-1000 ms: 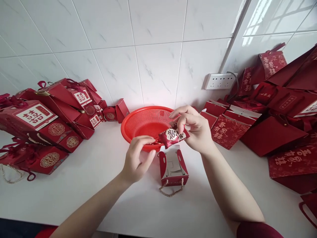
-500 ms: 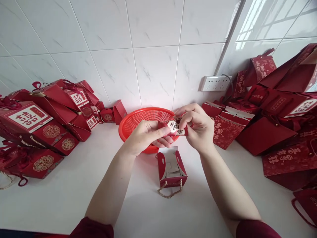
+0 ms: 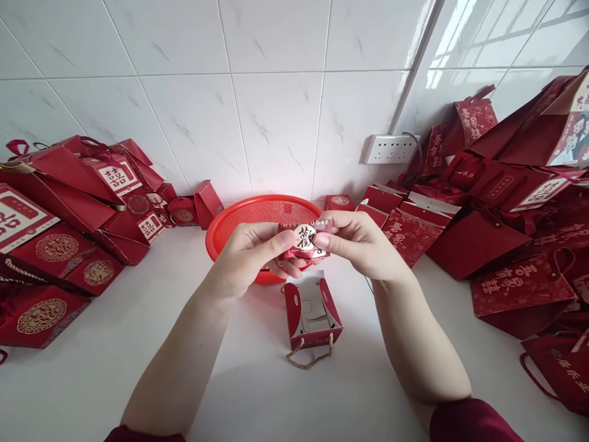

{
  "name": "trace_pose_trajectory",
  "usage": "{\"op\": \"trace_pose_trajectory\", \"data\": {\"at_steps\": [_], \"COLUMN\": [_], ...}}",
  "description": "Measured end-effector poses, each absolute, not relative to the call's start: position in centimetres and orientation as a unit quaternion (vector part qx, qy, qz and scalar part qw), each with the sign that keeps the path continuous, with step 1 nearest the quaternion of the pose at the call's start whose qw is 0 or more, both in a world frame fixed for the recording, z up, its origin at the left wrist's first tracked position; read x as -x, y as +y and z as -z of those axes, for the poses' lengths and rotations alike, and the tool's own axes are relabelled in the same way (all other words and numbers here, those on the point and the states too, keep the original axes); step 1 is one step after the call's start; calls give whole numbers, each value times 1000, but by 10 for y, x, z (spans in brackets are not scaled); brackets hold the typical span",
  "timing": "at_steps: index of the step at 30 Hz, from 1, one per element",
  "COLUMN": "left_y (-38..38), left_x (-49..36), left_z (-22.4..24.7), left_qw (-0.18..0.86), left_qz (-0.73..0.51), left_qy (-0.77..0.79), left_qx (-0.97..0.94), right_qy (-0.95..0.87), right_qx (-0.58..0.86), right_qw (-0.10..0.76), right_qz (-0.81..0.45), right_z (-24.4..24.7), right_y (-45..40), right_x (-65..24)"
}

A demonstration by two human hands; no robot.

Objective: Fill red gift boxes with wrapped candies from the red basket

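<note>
Above the table, my left hand (image 3: 251, 255) pinches the left side of a red wrapped candy (image 3: 304, 238) with a white patch and a black character. My right hand (image 3: 365, 245) is closed on its right side, thumb pressed on the front. Whether a second candy lies behind it I cannot tell. Just below the hands stands a small red gift box (image 3: 294, 319), open at the top, with a twisted rope handle (image 3: 308, 366) at its near side. Behind the hands is a red plastic basket (image 3: 237, 215), its front partly covered by them.
Stacked red gift boxes (image 3: 55, 245) fill the left side. More red boxes and bags (image 3: 519, 288) are piled on the right. A power strip (image 3: 391, 149) is fixed to the tiled wall, and a small red box (image 3: 339, 202) sits beyond the basket.
My right fingers have come down from above the candy to pinch its right side. The wrapper is now turned flatter toward me. The whole view has shifted slightly.
</note>
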State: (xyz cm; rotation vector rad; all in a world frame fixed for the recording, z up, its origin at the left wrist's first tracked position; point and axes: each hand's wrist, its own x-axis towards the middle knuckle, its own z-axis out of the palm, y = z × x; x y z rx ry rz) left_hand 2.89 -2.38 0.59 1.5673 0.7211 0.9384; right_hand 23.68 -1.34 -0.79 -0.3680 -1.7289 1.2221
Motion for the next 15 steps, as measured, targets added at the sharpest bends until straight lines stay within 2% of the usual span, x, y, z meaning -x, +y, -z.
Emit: {"op": "trace_pose_trajectory", "data": {"at_steps": [3,6,10,13,15], "left_y": [-23,-22,-19,-13,-10], "left_x": [-31,-32,-34,-37,-40], "left_z": [-3,-3,1,9,17], "left_qw": [606,581,401,245,193], "left_qz": [-361,-356,-353,-251,-196], "left_qy": [269,278,350,355,339], "left_qx": [-655,-677,-770,-867,-900], "right_qy": [-703,-720,-725,-706,-699], "right_qx": [103,149,259,273,259], "right_qw": [455,466,524,563,593], "right_qz": [-536,-492,-363,-332,-304], "right_z": [9,7,1,-3,-4], "right_y": [-12,-13,-17,-19,-20], "right_x": [-235,-241,-256,-266,-271]}}
